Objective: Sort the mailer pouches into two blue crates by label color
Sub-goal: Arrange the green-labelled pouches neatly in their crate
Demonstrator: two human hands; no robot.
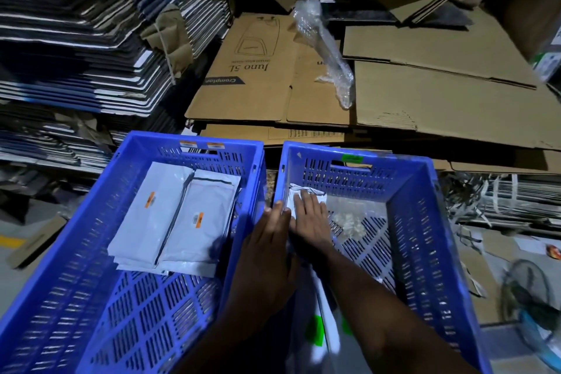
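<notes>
**Both hands down in the right crate, seating a pouch**

Nearest me, low in view, I see white pouches w/ green labels (315,331) between my forearms, partly hidden; can't tell if they lie in the crate or rest vs my body. Probably the green batch waiting to go in.

Left hand (267,249) reaches over the wall between crates, fingers straight and together, tips at the pouch edge. Right hand (309,215) lies flat on the white pouch (303,191) at the far-left corner of the right crate (425,222), fingers spread, pressing, not pinching. My read: I'm flattening it vs the floor and left wall so the stack stays tidy. The pouch is mostly under the hands; its long axis seems to run near-to-far along the wall, label not visible.

Right crate carries a green tag (351,158) on its far rim, so greens belong here. Beside the pouch, a clear bag (349,218) of small bits on the crate floor.

Left crate (91,252) has orange tags (200,145) on its far rim. Inside, two stacks of orange-label pouches (170,215) side by side, touching, long axes near-to-far, slightly tilted right, labels up.

Beyond: flattened cartons (258,76), bubble wrap (328,48).
</notes>
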